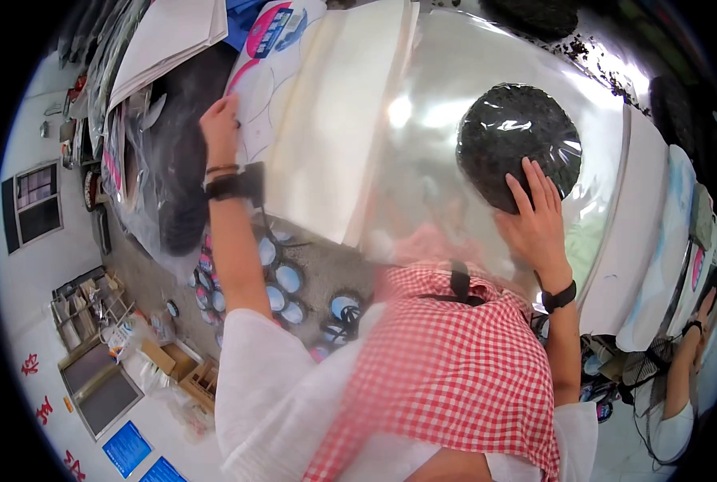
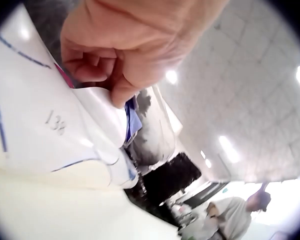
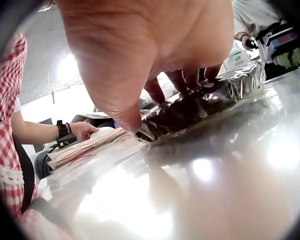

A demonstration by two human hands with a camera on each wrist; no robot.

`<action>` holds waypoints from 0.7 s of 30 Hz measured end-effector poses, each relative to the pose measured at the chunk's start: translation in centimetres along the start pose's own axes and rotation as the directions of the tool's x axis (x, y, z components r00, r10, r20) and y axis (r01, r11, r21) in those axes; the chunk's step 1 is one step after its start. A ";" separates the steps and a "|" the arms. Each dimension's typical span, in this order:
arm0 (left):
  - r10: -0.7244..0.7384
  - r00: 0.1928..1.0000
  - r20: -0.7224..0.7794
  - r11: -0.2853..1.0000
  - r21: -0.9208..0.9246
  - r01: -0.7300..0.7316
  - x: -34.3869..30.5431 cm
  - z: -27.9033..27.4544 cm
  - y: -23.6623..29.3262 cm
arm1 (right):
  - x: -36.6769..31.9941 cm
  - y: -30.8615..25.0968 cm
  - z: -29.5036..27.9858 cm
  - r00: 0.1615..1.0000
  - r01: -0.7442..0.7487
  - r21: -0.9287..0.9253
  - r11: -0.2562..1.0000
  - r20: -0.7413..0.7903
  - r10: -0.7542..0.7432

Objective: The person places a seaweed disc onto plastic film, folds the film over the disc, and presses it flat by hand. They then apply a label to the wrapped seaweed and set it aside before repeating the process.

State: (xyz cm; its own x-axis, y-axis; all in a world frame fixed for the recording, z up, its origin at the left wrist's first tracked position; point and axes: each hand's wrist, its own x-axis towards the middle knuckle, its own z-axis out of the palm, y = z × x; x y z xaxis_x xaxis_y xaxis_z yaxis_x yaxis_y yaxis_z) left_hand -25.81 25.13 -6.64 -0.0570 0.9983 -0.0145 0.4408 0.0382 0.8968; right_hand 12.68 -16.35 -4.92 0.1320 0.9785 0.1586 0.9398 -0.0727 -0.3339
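Note:
My left hand (image 1: 220,128) pinches the edge of a white printed plastic bag (image 1: 260,100) between thumb and curled fingers. Pink and blue print shows on the bag, and in the left wrist view it bears a mark like "138". My right hand (image 1: 539,221) rests with its fingers extended on the near edge of a round, dark cake that looks like dried seaweed (image 1: 515,132), wrapped in clear shiny film. In the right wrist view this wrapped cake (image 3: 190,112) lies low on the glossy surface, with thumb and fingertips at its top and edge.
A stack of cream sheets (image 1: 334,120) lies between my hands. Shiny clear film (image 1: 431,161) covers the work surface around the cake. Dark crumbs (image 1: 592,60) are scattered at the far right. A clear bag with dark contents (image 1: 174,161) stands at left; another person's arm (image 1: 684,361) shows at right.

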 end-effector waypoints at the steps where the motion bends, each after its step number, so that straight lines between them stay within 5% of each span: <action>1: -0.178 0.984 -0.018 0.967 -0.191 0.171 0.9 -1.4 0.0 | -0.2 0.3 -0.1 1.000 -0.002 0.022 1.000 -0.005 0.002; 2: -0.151 0.984 0.092 0.883 -0.436 0.177 2.2 -4.4 -0.9 | -0.4 0.5 -0.3 0.995 -0.051 0.015 0.999 -0.085 0.052; 5: -0.129 0.968 0.214 0.548 -0.799 0.249 7.4 -20.0 -7.7 | -1.7 1.7 -0.9 0.926 -0.253 0.039 0.967 -0.280 0.254; 6: 0.170 0.979 0.110 0.984 -0.065 -0.163 2.0 -20.7 -2.0 | -2.2 2.7 -0.6 0.908 -0.306 0.099 0.947 -0.268 0.321; 8: 0.210 0.977 -0.040 0.940 -0.267 -0.213 -1.8 -19.2 5.5 | -3.3 4.6 0.0 0.858 -0.407 0.214 0.888 -0.246 0.452; 9: 0.228 0.967 -0.115 0.899 -0.356 -0.254 -3.8 -18.6 9.3 | -2.8 4.3 -0.4 0.789 -0.430 0.560 0.709 -0.150 0.596; 10: 0.472 0.818 -0.328 0.811 -0.203 -0.549 -8.2 -13.5 12.2 | -1.7 3.7 -0.5 0.726 -0.381 0.824 0.420 -0.015 0.687; 11: 0.646 0.631 -0.430 0.747 0.526 -0.407 -13.1 -7.8 15.0 | -1.1 3.7 -0.3 0.721 -0.296 0.910 0.289 0.015 0.693; 12: 0.747 0.569 -0.344 0.649 0.561 -0.514 -16.4 -3.1 15.7 | -0.8 3.7 -0.2 0.718 -0.294 0.922 0.253 0.038 0.695; 14: 0.878 0.479 -0.002 0.456 0.309 -0.835 -22.4 6.7 16.0 | -0.9 4.9 0.8 0.729 -0.303 0.920 0.251 0.054 0.682; 17: 0.882 0.272 0.384 0.303 -0.021 -0.953 -27.1 17.2 14.5 | 0.2 3.7 1.1 0.718 -0.052 0.990 -0.131 0.128 0.685; 18: 0.826 0.273 0.493 0.377 -0.123 -0.918 -27.9 19.3 13.6 | 0.3 3.8 1.3 0.719 -0.082 0.994 -0.070 0.108 0.687; 21: 0.772 0.185 0.609 0.304 -0.097 -0.948 -28.1 22.1 12.2 | 0.3 4.0 1.3 0.731 -0.179 0.978 0.111 0.057 0.680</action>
State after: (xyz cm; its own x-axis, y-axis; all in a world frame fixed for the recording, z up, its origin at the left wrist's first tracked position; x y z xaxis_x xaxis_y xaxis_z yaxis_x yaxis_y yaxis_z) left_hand 0.97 -1.49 -5.08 0.8747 0.2416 0.4202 0.1009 -0.9386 0.3298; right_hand 16.03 -16.11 -7.40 0.7179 0.6765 -0.1642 -0.2277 0.0053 -0.9737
